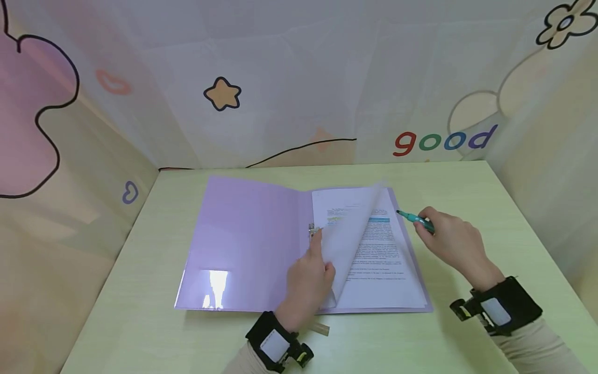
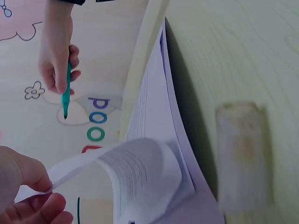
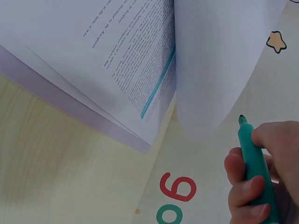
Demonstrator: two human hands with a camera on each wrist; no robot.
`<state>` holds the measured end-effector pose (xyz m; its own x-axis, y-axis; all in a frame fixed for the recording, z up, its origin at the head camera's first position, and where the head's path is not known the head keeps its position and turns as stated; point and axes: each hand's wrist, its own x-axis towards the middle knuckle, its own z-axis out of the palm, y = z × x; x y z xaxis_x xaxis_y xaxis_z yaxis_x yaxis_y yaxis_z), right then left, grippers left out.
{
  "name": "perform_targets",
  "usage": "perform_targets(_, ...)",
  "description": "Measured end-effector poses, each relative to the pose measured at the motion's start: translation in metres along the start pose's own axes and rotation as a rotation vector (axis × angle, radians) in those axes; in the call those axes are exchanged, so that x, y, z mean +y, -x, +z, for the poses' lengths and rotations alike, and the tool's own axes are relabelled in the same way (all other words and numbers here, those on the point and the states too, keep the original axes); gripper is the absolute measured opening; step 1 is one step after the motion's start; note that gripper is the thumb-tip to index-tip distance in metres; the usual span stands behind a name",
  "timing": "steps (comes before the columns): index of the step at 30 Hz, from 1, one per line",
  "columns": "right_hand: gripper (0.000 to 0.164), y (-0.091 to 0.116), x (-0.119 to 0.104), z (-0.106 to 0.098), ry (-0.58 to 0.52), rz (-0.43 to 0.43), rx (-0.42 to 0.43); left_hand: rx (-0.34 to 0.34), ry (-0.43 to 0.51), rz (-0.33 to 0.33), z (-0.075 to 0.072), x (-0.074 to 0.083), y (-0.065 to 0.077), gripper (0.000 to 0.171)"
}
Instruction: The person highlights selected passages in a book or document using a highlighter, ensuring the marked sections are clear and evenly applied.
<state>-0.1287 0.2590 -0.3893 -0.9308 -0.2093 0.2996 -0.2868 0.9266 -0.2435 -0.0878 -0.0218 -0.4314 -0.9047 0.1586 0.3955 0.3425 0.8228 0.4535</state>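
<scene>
A purple folder (image 1: pixel 238 239) lies spread on the table with printed sheets on its right side. My left hand (image 1: pixel 306 283) pinches a lifted page (image 1: pixel 348 246) between thumb and fingers; the page curls over toward the left. Under it, a printed sheet (image 1: pixel 380 262) carries one blue highlighted line (image 1: pixel 379 220). A metal clip (image 1: pixel 312 227) sits at the folder's spine by my left fingertips. Right of the folder, my right hand (image 1: pixel 455 241) grips a teal highlighter (image 3: pixel 256 163), its dark tip bare and pointing left, apart from the paper.
A small pale, beige-ended piece (image 2: pixel 243 158), blurred, lies on the table (image 1: pixel 126 332) near the folder's front edge. A patterned curtain (image 1: pixel 299 93) with coloured letters hangs behind and at both sides. Both wrists wear black camera straps (image 1: pixel 506 306).
</scene>
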Motion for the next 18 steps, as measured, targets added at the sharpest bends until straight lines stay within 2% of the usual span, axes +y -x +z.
perform_targets(5, 0.018, 0.000, 0.000, 0.000, 0.001, -0.003, 0.003, 0.090, -0.022, -0.068, -0.013, -0.024, 0.012, 0.080)
perform_targets(11, 0.019, -0.002, 0.000, 0.001, 0.002, -0.006, 0.001, 0.156, -0.044, -0.146, -0.027, -0.050, 0.029, 0.088)
perform_targets(14, 0.019, -0.003, 0.000, 0.001, 0.003, -0.004, -0.005, 0.180, -0.078, -0.151, -0.032, -0.061, 0.036, 0.088)
perform_targets(18, 0.020, -0.004, -0.001, 0.003, 0.001, -0.004, -0.016, 0.169, -0.118, -0.167, -0.037, -0.071, 0.044, 0.079)
